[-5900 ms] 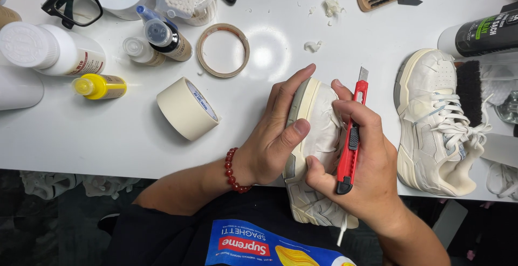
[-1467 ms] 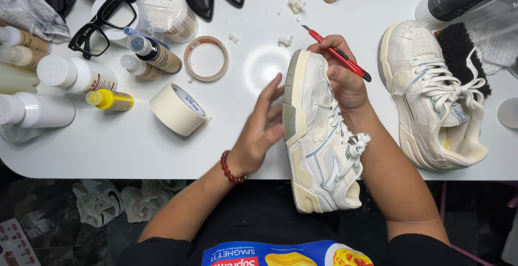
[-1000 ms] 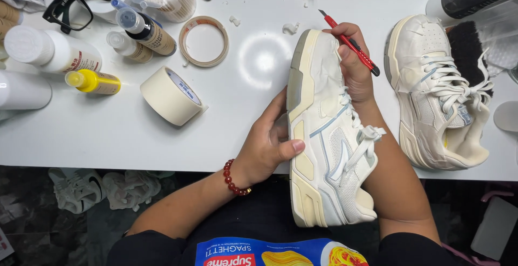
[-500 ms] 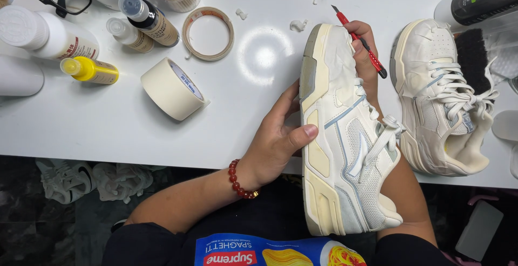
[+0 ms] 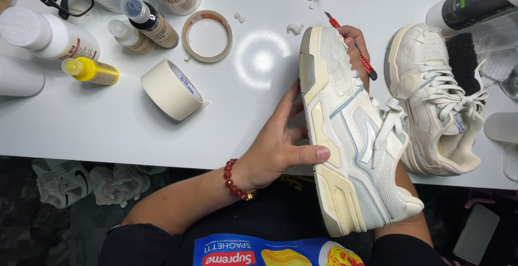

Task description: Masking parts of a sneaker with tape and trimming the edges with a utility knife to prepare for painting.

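— Where's the sneaker [image 5: 353, 131] sitting?

— Between the two hands, tipped on its side, sole edge facing the left hand [image 5: 278, 147]. Its long axis runs away from the person, toe out over the white desk [image 5: 108, 125], heel hanging past the near edge.

— And the grip?

— Left hand clamped on the midsole, thumb pressed across it, fingers spread behind. The right hand [image 5: 356, 42] is closed on a red craft knife [image 5: 353, 47] up at the toe, mostly hidden behind the shoe. It's the nearer one to the toe; the second sneaker [image 5: 437, 99] lies just beyond it
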